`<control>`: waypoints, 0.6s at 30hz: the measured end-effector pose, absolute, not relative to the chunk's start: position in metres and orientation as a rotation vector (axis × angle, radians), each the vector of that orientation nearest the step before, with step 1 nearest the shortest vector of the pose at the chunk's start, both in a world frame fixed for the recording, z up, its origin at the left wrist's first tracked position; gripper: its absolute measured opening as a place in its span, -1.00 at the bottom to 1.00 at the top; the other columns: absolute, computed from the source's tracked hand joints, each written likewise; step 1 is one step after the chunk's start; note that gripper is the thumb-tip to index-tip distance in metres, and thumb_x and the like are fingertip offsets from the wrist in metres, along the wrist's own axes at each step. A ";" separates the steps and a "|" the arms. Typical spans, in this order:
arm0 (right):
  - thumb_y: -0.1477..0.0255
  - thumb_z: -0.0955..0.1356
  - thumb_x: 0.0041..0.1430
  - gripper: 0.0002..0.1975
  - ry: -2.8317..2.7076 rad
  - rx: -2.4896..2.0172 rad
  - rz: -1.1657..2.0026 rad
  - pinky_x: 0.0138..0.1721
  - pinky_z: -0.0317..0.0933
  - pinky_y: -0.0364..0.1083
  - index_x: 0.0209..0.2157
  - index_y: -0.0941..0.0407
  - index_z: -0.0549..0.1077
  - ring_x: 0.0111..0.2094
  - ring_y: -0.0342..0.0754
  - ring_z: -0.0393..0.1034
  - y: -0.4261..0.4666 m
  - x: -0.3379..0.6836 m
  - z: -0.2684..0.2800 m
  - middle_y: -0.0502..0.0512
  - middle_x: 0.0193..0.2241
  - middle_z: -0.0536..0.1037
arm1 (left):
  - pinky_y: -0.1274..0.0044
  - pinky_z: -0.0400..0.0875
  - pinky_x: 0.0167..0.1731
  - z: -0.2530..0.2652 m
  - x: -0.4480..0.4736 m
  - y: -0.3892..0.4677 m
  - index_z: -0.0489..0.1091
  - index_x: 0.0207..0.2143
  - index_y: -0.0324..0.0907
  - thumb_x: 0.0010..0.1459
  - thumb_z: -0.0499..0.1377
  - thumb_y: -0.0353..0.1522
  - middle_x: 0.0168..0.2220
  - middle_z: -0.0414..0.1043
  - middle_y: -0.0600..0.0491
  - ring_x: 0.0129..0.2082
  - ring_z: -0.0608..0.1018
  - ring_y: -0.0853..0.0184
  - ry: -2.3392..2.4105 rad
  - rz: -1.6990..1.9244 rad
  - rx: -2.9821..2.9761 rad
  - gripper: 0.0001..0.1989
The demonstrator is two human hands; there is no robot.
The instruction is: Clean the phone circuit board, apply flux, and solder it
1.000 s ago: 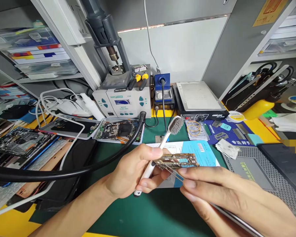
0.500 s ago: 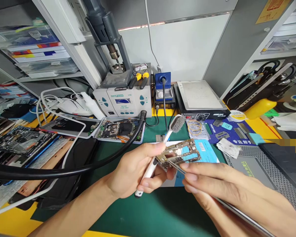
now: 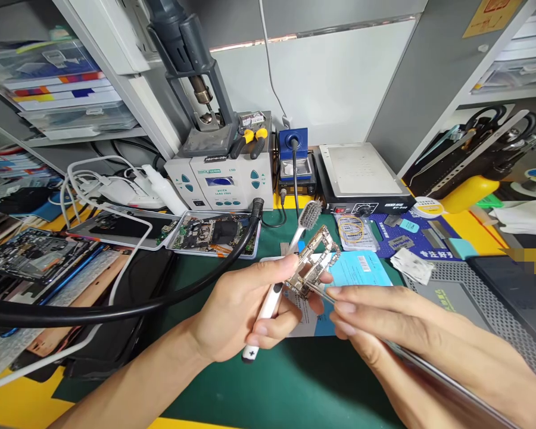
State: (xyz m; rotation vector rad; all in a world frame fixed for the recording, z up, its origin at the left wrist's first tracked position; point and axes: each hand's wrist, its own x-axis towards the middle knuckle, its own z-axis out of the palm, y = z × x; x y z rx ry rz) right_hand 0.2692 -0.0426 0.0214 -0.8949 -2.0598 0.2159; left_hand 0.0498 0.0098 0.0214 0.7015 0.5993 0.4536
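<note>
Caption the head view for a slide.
Left hand holds a brush and circuit board; right hand holds tweezers at the board.

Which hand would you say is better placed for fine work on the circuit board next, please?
Probably the right hand: it holds the tweezers, their tips at the circuit board. The left hand looks less free, since it grips both the circuit board and the white brush.

Left hand (image 3: pixel 245 304) holds white brush (image 3: pixel 268 310), bristles up, plus small circuit board (image 3: pixel 317 269). Right hand (image 3: pixel 406 330): tweezers (image 3: pixel 446 382), tips at board. Green mat (image 3: pixel 232 387) below.
</note>
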 end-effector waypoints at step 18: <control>0.69 0.43 0.16 -0.75 -1.987 -0.917 0.223 -0.07 0.49 -0.31 -0.14 0.20 0.62 -0.13 -0.17 0.62 -0.041 0.263 0.024 0.11 -0.17 0.70 | 0.62 -0.17 -0.73 0.022 0.051 0.012 0.52 -0.17 -0.25 0.32 0.01 -0.06 -0.68 0.06 0.20 -0.71 -0.05 0.51 0.587 0.472 0.686 -0.53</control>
